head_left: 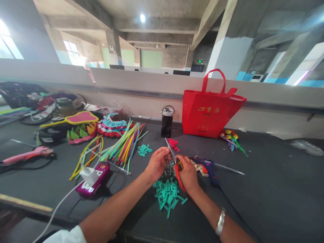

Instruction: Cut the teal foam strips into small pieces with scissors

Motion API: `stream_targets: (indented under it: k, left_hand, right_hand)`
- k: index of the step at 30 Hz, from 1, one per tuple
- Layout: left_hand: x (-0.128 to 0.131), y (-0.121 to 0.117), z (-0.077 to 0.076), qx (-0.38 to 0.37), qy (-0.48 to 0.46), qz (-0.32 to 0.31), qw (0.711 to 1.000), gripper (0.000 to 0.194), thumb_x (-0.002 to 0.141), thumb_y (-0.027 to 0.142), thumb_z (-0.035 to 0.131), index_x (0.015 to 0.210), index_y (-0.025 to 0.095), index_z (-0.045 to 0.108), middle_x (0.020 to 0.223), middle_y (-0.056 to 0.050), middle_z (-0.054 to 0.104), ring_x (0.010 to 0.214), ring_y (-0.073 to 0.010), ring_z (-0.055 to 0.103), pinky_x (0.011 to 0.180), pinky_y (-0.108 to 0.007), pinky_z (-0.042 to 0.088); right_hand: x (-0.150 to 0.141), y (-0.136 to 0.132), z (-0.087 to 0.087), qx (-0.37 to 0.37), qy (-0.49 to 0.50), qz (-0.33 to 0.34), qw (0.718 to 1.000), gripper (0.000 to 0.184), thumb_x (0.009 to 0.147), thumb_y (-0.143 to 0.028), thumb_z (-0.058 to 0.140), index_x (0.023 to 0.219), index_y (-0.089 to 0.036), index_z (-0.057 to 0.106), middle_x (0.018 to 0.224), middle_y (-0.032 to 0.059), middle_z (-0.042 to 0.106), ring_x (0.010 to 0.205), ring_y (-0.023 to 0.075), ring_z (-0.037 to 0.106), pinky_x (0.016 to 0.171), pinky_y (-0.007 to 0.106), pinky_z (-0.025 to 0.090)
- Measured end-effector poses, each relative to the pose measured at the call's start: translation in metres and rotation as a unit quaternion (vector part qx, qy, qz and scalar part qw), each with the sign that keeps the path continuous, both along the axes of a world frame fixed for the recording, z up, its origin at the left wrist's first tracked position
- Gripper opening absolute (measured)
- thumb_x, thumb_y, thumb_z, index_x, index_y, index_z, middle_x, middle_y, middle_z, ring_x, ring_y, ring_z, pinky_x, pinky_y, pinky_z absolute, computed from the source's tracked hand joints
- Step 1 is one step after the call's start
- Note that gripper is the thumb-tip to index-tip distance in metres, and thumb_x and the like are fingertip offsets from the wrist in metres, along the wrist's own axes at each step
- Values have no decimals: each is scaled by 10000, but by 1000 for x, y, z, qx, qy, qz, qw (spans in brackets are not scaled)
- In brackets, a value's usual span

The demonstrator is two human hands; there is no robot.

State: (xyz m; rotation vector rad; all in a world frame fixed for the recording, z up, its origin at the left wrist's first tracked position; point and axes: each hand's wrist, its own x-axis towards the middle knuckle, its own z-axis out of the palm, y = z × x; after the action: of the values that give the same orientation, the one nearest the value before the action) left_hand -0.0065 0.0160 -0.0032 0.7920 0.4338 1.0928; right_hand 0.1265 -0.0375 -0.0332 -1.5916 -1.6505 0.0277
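Observation:
My right hand [187,173] grips red-handled scissors [174,161], blades pointing up and away. My left hand [157,163] sits just left of the blades with fingers pinched near them; what it pinches is too small to make out. Below both hands lies a pile of short teal pieces [168,195] on the dark table [265,189]. A smaller teal cluster [144,150] and some red bits [173,144] lie farther back.
A bundle of coloured sticks [124,145] lies to the left, beside a purple device with a white charger [93,178]. A blue glue gun [207,167] rests right of my hands. A red bag [209,108], a dark bottle [167,122] and a pink glue gun [27,155] stand around.

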Motion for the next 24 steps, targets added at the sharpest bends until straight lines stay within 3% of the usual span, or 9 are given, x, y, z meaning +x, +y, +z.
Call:
stream_targets:
  k: [3, 6, 12, 15, 18, 21, 24]
  left_hand:
    - [0, 0, 1, 0, 20, 20, 1000, 152, 729, 285, 698, 718, 151, 626, 606, 20, 543, 586, -89, 488, 612, -212, 378]
    - [0, 0, 1, 32, 67, 81, 994, 162, 708, 286, 704, 671, 156, 614, 582, 33, 517, 576, -82, 455, 598, -205, 356]
    - [1, 1, -3, 114, 224, 155, 955, 163, 666, 293, 712, 668, 152, 631, 609, 30, 558, 567, -83, 437, 573, -210, 339]
    - [1, 0, -4, 190, 303, 172, 918, 133, 673, 274, 685, 658, 151, 635, 598, 21, 568, 568, -97, 461, 565, -216, 354]
    - [1, -3, -3, 279, 376, 188, 863, 75, 695, 217, 632, 655, 153, 640, 597, 11, 578, 579, -107, 493, 579, -217, 375]
    - [1, -5, -3, 342, 417, 190, 820, 77, 711, 185, 590, 660, 157, 641, 601, 5, 587, 579, -110, 510, 572, -217, 375]
    - [2, -7, -4, 373, 426, 174, 806, 89, 716, 183, 580, 650, 158, 633, 598, 2, 588, 578, -111, 513, 572, -220, 375]
  right_hand:
    - [0, 1, 1, 20, 29, 7, 999, 251, 782, -173, 504, 998, -186, 631, 808, 21, 590, 731, 170, 582, 709, 270, 452]
    - [1, 2, 3, 32, 86, 16, 996, 192, 832, -253, 514, 971, -174, 619, 847, 35, 624, 776, 175, 597, 752, 288, 460]
    - [1, -3, 13, 18, 235, 29, 971, 307, 834, -421, 574, 1007, -170, 609, 847, 36, 663, 702, 157, 603, 704, 280, 489]
    - [-2, -7, 17, -15, 289, 35, 957, 359, 824, -472, 582, 1017, -170, 605, 715, 1, 629, 555, 129, 557, 546, 239, 475]
    - [-4, -10, 18, -61, 340, 52, 937, 386, 821, -516, 571, 992, -170, 601, 585, -42, 543, 425, 103, 476, 398, 207, 410]
    - [-4, -9, 16, -75, 375, 69, 921, 390, 817, -537, 567, 964, -176, 589, 537, -67, 479, 386, 96, 450, 358, 200, 399]
    - [-2, -8, 15, -75, 386, 79, 916, 386, 811, -547, 569, 942, -184, 586, 514, -77, 454, 376, 99, 451, 362, 204, 410]
